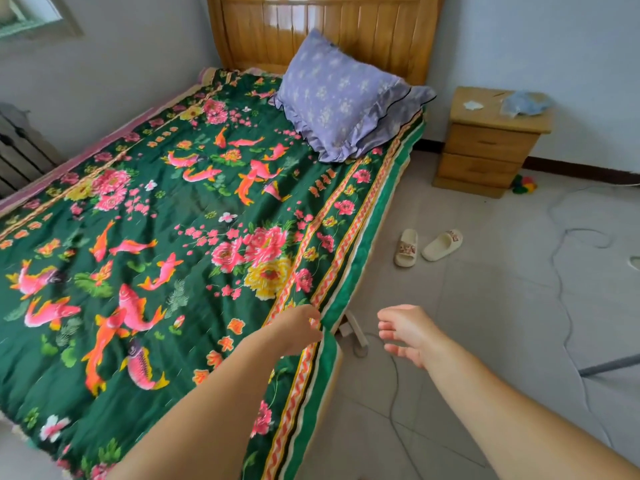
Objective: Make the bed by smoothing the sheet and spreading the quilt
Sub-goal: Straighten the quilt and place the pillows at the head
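A green quilt printed with pink fish and flowers lies spread flat over the bed. Its striped border hangs over the right side of the bed. My left hand pinches that border at the right edge, lifting a small fold of cloth. My right hand hovers over the floor just right of the bed edge, fingers relaxed and holding nothing. A purple flowered pillow lies on the quilt at the head end. A pink strip of sheet shows along the far left side.
A wooden headboard stands against the wall. A wooden nightstand sits right of the bed. Two cream slippers lie on the tiled floor. Cables trail across the floor. A radiator is at the left wall.
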